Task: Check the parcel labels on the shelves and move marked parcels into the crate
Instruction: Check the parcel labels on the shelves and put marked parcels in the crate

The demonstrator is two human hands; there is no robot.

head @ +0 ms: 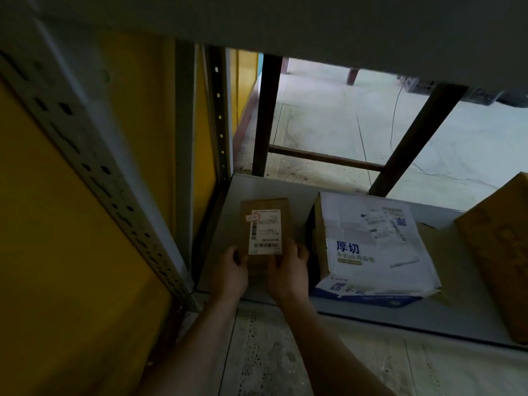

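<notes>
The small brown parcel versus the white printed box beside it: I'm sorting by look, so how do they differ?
The small brown parcel is plain cardboard, gripped at its near end by the left hand and right hand; the white printed box is larger, carries blue lettering, and lies untouched. The parcel's label bears a red-outlined mark; none shows on the box's. Both sit on the same shelf and carry labels.

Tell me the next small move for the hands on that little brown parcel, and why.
Probably lift the small brown parcel off the shelf and draw it out. Both hands already grip its near end, left hand and right hand, and a red-outlined sticker sits at the top left corner of its white label, which looks like the mark. No crate is in view, so it must be found first.
</notes>
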